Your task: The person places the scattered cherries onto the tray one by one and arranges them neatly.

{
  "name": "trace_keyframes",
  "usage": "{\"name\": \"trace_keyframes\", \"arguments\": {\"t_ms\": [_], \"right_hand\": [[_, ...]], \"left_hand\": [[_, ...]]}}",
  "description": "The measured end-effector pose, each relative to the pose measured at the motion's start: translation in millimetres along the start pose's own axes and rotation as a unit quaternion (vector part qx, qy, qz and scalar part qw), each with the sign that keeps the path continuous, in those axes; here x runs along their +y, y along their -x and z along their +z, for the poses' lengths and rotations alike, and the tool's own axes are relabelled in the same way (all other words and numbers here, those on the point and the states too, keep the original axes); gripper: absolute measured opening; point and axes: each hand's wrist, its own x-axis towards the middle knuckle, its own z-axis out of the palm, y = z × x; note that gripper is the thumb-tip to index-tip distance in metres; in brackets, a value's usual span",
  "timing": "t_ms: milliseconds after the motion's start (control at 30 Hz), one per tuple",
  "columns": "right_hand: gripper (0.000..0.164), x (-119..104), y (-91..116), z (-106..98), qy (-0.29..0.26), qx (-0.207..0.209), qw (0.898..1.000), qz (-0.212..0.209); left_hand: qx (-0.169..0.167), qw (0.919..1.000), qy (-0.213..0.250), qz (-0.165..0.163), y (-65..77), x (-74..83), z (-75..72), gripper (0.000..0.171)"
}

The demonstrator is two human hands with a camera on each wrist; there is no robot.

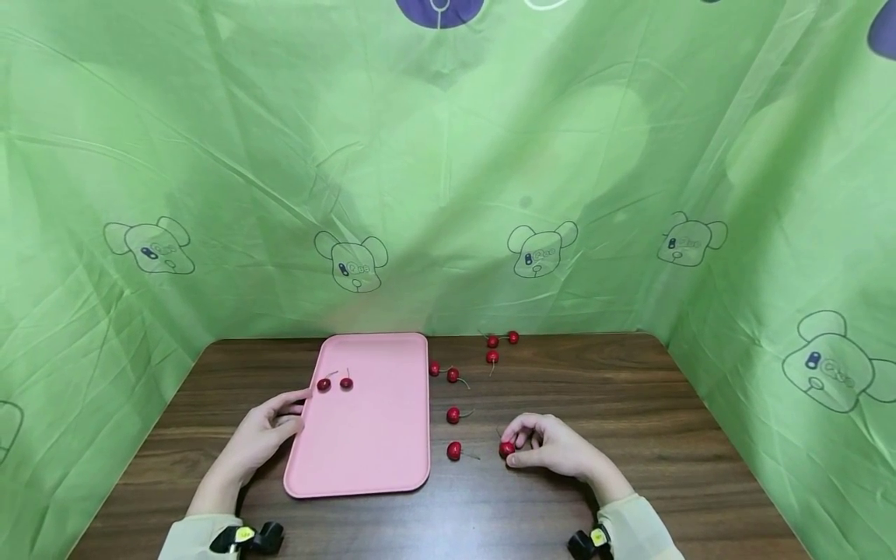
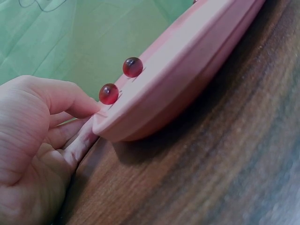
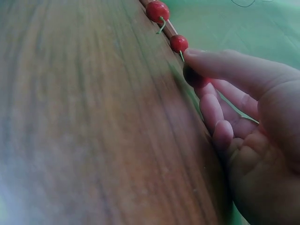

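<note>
Lower left: left hand grips pink tray by rim, exact finger placement hard to make out. Lower right: right hand pinches red cherry.

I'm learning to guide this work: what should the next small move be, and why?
Probably carry the held cherry left toward the pink tray: the right hand pinches it, two cherries lie there, and the left hand touches the tray's edge.

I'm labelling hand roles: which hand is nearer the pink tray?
Left. The left hand touches the left edge of the pink tray; the right hand is apart from it, off its right side, pinching a cherry.
</note>
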Motion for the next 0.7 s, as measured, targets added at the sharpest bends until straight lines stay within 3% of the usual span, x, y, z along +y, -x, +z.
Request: {"name": "trace_keyframes", "arguments": {"t_ms": [267, 700], "right_hand": [[0.027, 4.7, -1.6, -0.1, -0.043, 0.013, 0.999, 0.025], [0.028, 6.2, -1.6, 0.1, -0.068, 0.021, 0.997, 0.018]], "left_hand": [[-0.002, 0.9999, -0.007, -0.009, -0.5, -1.0, -0.5, 0.054], [-0.002, 1.0, 0.003, -0.007, 0.5, -1.5, -0.7, 0.055]]}}
